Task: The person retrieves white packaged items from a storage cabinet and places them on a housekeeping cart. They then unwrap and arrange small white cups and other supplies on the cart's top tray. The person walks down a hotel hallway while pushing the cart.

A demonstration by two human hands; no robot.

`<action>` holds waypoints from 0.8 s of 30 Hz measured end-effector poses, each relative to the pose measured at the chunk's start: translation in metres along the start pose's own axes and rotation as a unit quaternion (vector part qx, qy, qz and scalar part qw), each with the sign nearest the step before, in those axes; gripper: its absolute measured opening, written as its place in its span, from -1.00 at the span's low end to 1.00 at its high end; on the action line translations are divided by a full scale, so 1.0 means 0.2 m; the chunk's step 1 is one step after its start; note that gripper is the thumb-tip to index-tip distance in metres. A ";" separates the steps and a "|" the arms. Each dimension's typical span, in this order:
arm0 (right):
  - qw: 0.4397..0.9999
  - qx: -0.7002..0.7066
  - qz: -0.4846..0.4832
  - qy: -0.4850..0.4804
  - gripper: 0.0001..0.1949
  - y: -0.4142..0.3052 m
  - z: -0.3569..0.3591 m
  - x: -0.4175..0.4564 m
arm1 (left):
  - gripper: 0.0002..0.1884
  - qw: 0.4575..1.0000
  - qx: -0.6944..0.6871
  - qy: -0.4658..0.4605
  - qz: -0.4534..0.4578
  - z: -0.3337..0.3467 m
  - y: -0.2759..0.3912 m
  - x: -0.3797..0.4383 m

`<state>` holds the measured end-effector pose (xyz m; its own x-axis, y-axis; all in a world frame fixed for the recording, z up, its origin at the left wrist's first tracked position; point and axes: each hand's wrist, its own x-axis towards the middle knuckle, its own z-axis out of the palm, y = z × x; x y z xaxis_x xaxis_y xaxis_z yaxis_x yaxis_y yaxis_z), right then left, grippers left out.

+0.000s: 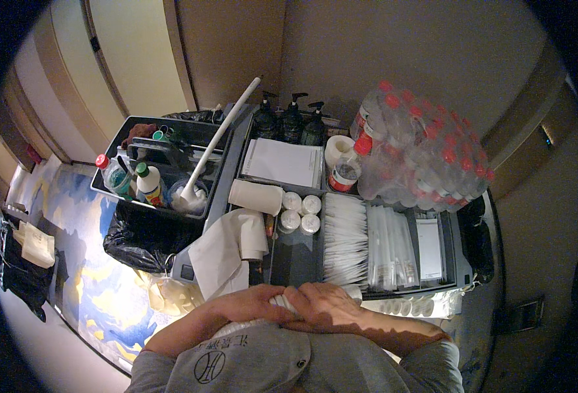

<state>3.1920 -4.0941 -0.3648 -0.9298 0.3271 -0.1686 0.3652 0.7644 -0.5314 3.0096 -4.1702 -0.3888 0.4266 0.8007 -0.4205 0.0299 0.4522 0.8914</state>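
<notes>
Close to my chest, at the cart's near edge, my left hand [252, 302] and my right hand [323, 304] meet with fingers curled around a white ribbed item [285, 300]. Most of that item is hidden by my fingers, so its kind is unclear. Just beyond lie an unrolled paper roll [253, 237] and a second white roll [255, 196] on its side. Several small white-capped containers [300, 211] stand behind an open grey compartment [296, 255]. Right of it are tightly packed white packets [345, 240] and clear-wrapped packets [389, 245].
A black caddy [107, 191] on the left holds bottles and a long white-handled toilet brush [220, 132]. Black pump bottles [291, 115], a paper stack [281, 162] and a toilet roll [339, 149] stand farther back. Shrink-wrapped water bottles [421, 152] rise at right. Black bags [139, 240] hang at left.
</notes>
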 end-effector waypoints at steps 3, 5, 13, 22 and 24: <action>0.991 0.089 0.089 0.040 -0.47 0.02 0.05 0.02 | -0.65 0.991 -0.084 0.089 0.045 -0.04 -0.05 0.01; 0.976 0.164 0.134 0.048 -0.47 0.00 0.02 0.04 | -0.67 0.982 -0.120 0.090 0.111 -0.07 -0.11 0.04; 0.974 0.153 0.079 0.145 -0.51 0.06 -0.03 0.05 | -0.65 0.978 -0.022 0.170 0.118 -0.05 0.04 0.14; 0.900 0.422 0.098 0.049 -0.65 0.23 0.02 0.06 | -0.79 0.966 -0.168 0.122 0.156 -0.04 -0.07 0.13; 0.882 0.462 0.095 0.005 -0.69 0.26 0.00 0.04 | -0.80 0.963 -0.223 0.073 0.131 -0.02 -0.01 0.11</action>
<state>3.2037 -4.0518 -0.3932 -0.8532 0.4095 -0.3229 0.3177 -0.0829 -0.9446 3.0158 -4.1518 -0.4016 0.2339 0.9422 -0.2398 -0.4657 0.3251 0.8231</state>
